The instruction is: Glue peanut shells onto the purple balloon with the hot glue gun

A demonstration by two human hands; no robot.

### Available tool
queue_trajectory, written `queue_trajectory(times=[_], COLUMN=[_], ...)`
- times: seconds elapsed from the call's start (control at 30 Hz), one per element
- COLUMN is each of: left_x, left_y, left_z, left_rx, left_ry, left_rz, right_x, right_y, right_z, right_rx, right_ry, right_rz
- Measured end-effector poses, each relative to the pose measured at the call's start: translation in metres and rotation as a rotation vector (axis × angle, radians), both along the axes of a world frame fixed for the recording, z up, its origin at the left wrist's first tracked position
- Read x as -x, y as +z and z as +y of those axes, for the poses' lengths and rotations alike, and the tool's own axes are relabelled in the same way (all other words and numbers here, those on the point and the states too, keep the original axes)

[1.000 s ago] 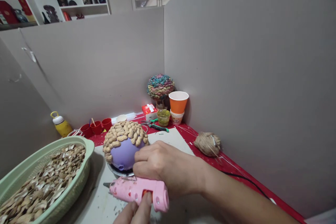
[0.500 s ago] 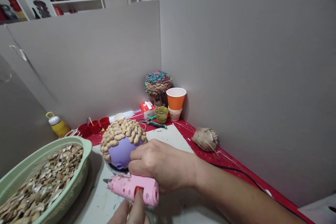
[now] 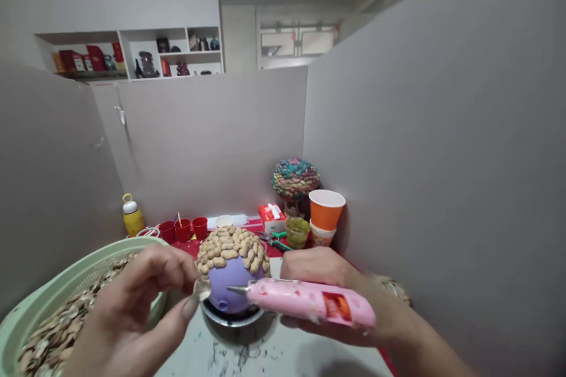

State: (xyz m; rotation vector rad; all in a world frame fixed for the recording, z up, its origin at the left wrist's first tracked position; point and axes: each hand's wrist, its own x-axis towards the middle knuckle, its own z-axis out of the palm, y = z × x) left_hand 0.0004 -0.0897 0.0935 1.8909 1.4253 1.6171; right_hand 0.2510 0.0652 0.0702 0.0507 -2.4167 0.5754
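Note:
A purple balloon (image 3: pixel 232 284) sits in a shallow metal bowl (image 3: pixel 234 323), its upper part covered with peanut shells (image 3: pixel 234 242). My right hand (image 3: pixel 318 268) is wrapped round a pink glue gun (image 3: pixel 305 301), whose metal nozzle points left, in front of the balloon. Between thumb and fingertips of my left hand (image 3: pixel 137 300) is a pale peanut shell (image 3: pixel 202 289), close to the nozzle and the balloon's left side. The balloon's lower front is bare, with its knot facing me.
At left stands a green basket (image 3: pixel 57 283) of peanut shells. Behind are a yellow bottle (image 3: pixel 133 221), red cups (image 3: pixel 183 230), pliers (image 3: pixel 278 241), an orange paper cup (image 3: pixel 326 212) and a colourful tree-shaped craft (image 3: pixel 295 179). Grey partitions (image 3: pixel 212 129) enclose the table.
My left hand has moved from below the glue gun to the left of the balloon, now pinching a shell. The glue gun has shifted right in my right hand. The view has tilted up.

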Motion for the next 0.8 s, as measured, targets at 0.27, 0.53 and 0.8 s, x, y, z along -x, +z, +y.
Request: queue_trajectory(times=[0.27, 0.53, 0.8], left_x=[-0.023, -0.028, -0.025], left_y=[-0.018, -0.030, -0.036], left_z=[0.035, 0.051, 0.052], left_rx=[0.135, 0.075, -0.005], left_ry=[-0.278, -0.440, -0.398], left_rz=[-0.311, -0.465, -0.433], right_x=[-0.002, 0.001, 0.001], right_y=[-0.002, -0.012, -0.017], right_z=[0.006, 0.010, 0.014], right_rx=[0.141, 0.076, -0.079], right_ry=[0.021, -0.050, -0.126], right_rz=[0.143, 0.150, 0.114])
